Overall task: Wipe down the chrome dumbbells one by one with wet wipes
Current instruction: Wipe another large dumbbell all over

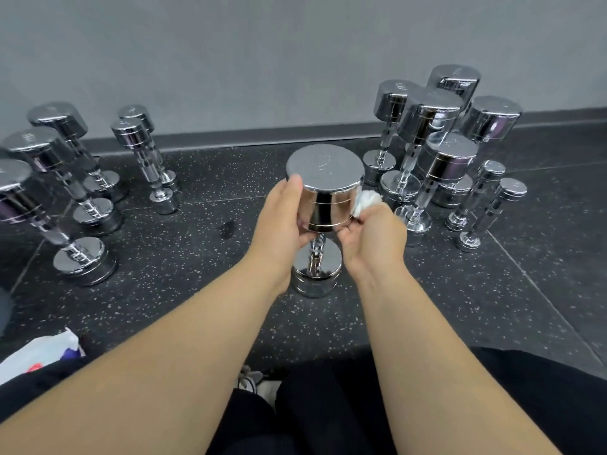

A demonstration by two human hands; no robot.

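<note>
The chrome dumbbell (323, 195) is stood on end on the speckled floor (197, 290), centre, long axis vertical. Its upper head is clasped on the left by the left hand (282, 218). A bunched wet wipe (366, 201) is pinched in the right hand (374, 234) and held against the head's right side.

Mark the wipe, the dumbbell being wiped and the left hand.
wipe (367, 201): head view, bunched white wad.
dumbbell (325, 169): head view, flat top face.
left hand (281, 221): head view, back of hand.

The chrome dumbbell (325, 182) stands upright, white wipe (367, 200) beside its upper head.
</note>
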